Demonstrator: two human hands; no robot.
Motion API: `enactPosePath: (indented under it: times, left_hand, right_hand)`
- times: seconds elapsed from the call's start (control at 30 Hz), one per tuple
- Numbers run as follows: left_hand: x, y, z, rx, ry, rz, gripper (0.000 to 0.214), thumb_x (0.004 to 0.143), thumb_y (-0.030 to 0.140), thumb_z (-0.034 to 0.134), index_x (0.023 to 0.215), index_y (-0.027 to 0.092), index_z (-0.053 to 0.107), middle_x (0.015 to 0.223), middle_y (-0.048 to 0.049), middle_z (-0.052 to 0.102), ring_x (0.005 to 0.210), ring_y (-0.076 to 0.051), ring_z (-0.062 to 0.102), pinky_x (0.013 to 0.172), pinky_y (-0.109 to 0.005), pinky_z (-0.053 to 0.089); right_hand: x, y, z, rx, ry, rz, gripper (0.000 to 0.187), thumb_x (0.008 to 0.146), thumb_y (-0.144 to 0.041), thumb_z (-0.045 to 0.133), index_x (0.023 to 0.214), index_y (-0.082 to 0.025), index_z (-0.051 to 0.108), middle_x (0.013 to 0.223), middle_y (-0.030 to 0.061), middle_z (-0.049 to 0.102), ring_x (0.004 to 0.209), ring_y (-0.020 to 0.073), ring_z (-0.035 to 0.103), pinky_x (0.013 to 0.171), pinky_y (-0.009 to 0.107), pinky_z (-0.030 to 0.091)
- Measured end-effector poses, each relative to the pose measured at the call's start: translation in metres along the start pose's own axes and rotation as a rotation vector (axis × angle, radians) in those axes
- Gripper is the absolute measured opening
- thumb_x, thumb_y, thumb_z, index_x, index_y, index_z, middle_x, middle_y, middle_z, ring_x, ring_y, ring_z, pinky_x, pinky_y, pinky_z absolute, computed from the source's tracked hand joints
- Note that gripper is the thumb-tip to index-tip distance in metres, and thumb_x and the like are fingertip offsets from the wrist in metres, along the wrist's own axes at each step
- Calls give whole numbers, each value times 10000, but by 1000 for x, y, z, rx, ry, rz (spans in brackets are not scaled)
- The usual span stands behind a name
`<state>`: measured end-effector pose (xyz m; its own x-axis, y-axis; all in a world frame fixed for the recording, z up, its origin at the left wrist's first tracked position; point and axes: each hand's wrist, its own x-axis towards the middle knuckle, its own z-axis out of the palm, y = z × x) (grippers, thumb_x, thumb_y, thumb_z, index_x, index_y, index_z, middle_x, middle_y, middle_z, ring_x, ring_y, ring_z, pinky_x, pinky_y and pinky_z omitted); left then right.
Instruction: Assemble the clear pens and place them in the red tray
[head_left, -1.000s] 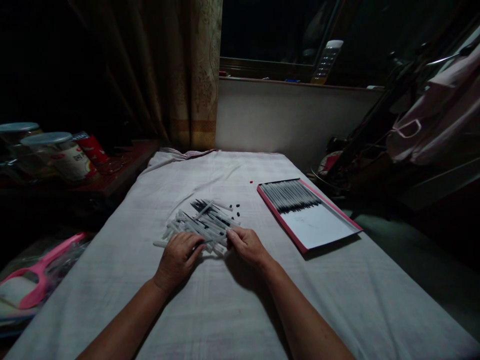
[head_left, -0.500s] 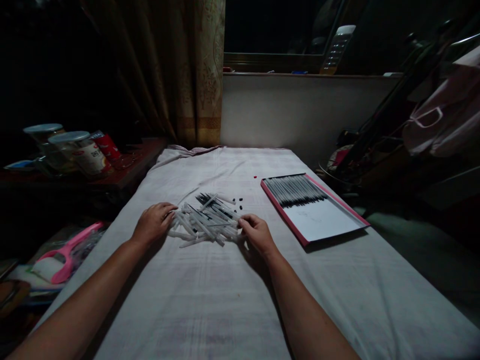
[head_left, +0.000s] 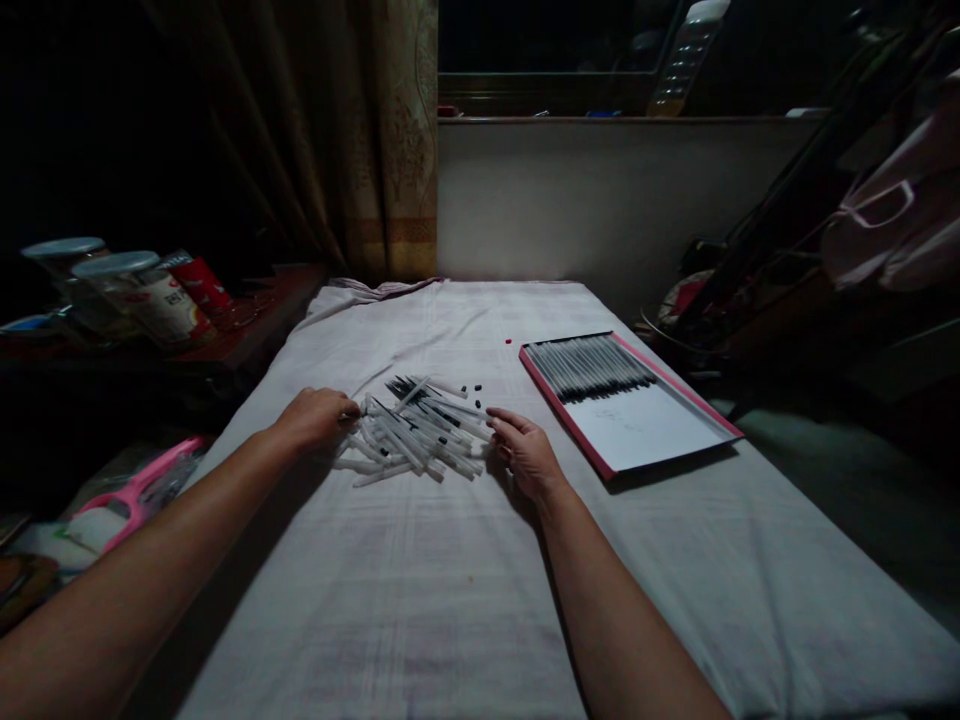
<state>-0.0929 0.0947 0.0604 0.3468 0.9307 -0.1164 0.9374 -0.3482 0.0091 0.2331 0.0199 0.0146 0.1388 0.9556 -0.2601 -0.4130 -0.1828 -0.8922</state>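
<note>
A loose pile of white pens with black tips [head_left: 412, 435] lies on a white cloth-covered surface [head_left: 465, 580]. My left hand [head_left: 315, 418] rests at the pile's left edge, fingers curled against the pens. My right hand [head_left: 525, 455] is at the pile's right edge, its fingers spread and touching the nearest pens. Neither hand lifts a pen. A few small black caps [head_left: 472, 386] lie just behind the pile.
A red-rimmed tray [head_left: 660, 435] at the right holds a neat row of pens [head_left: 592, 365]. Jars [head_left: 142, 300] stand on a dark shelf at left, a pink-handled tool [head_left: 135, 490] lies below. A curtain [head_left: 375, 140], a wall and hanging cloth [head_left: 892, 230] stand behind.
My left hand slid from the pile's front to its left edge, my right hand to its right edge. The pens now lie closer together between them.
</note>
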Motion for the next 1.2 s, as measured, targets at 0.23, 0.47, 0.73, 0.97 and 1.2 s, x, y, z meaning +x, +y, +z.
enactPosePath:
  times: [0.23, 0.47, 0.73, 0.97, 1.2]
  left_hand:
    - [-23, 4, -8, -136, 112, -95, 367, 860, 454, 447, 1064, 229, 653, 1019, -84, 736, 890, -256, 679, 765, -348, 496]
    - [-43, 90, 24, -1573, 176, -148, 502, 703, 535, 779, 1029, 179, 643, 912, -69, 736, 672, -156, 659, 558, -247, 507]
    - [-36, 121, 30, -2098, 188, -297, 158, 816, 217, 738, 924, 172, 631, 1088, -76, 728, 822, -161, 717, 527, -190, 546]
    - [-39, 121, 31, -2364, 214, -621, 100, 887, 81, 616, 921, 154, 676, 813, -1, 680, 577, -51, 626, 397, -89, 428]
    - [-41, 119, 37, -2393, 229, -606, 198, 806, 83, 720, 949, 206, 659, 867, 24, 691, 583, -38, 621, 390, -68, 414]
  right_hand:
    - [-1, -7, 0, 183, -19, 78, 291, 561, -266, 842, 783, -167, 681, 715, 26, 699, 511, 75, 528, 355, 125, 284]
    - [-11, -10, 7, 162, -81, 113, 340, 496, -244, 827, 778, -180, 648, 711, -3, 697, 510, 65, 532, 383, 127, 300]
    - [-15, -10, 10, 52, -82, 114, 402, 501, -356, 852, 838, -151, 771, 651, 4, 664, 485, 60, 481, 433, 172, 296]
    - [-19, 1, 13, -67, -182, 103, 349, 590, -375, 793, 844, -136, 798, 558, -16, 575, 458, 56, 388, 434, 195, 246]
    - [-26, -1, 18, -235, -240, 103, 309, 628, -349, 748, 839, -133, 814, 492, -31, 528, 447, 61, 376, 445, 214, 255]
